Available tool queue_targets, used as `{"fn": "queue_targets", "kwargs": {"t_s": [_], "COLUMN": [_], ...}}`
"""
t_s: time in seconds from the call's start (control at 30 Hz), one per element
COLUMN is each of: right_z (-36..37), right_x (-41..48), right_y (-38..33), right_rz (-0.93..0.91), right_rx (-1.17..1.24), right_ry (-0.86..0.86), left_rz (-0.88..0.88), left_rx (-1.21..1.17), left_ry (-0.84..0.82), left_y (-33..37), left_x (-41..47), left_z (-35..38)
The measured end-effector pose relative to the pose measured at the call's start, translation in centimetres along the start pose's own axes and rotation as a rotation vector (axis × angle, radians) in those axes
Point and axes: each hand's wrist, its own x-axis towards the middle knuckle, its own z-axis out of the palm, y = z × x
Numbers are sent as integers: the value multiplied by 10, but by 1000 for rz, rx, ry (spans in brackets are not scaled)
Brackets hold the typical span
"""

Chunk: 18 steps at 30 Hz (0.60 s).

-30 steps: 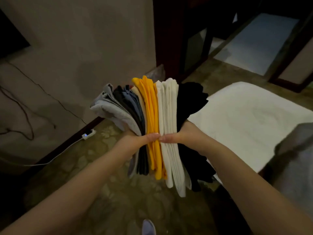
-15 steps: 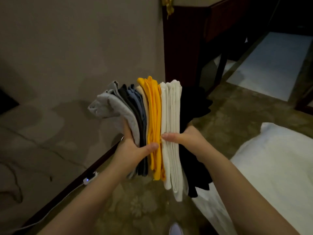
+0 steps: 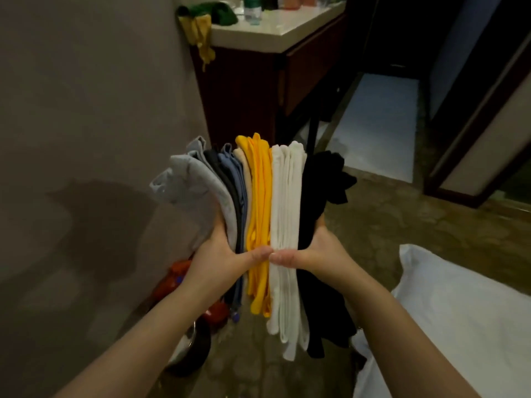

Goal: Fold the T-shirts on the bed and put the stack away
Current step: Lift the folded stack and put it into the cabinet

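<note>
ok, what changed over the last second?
The person turned from the bed, now only at lower right, carrying the stack of T-shirts toward the dark cabinet, now in fuller view. Unchanged: left hand and right hand hold the stack edge-up, same grip, thumbs meeting in front.

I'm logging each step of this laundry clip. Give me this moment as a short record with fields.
carried: stack of T-shirts, folded, standing on edge
colours, left to right: grey, black, blue, beige, yellow, white, black
left hand: grips the grey side
right hand: grips the black side
bed: lower right, white
ahead: dark cabinet, pale top
</note>
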Motion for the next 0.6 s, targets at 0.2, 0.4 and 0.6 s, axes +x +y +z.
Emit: {"fn": "queue_targets", "kwargs": {"t_s": [0.2, 0.4, 0.6], "right_z": [-67, -159, -300], "right_x": [44, 99, 166], "right_y": [14, 54, 82], "right_rz": [43, 109, 125], "right_rx": [53, 88, 75], "right_ry": [209, 447, 480], "left_rz": [65, 179, 172], "left_rx": [67, 210, 172], "left_ry": [-197, -288, -321], "left_y": [23, 60, 116], "left_x": [101, 215, 328], "left_z": [44, 115, 222]}}
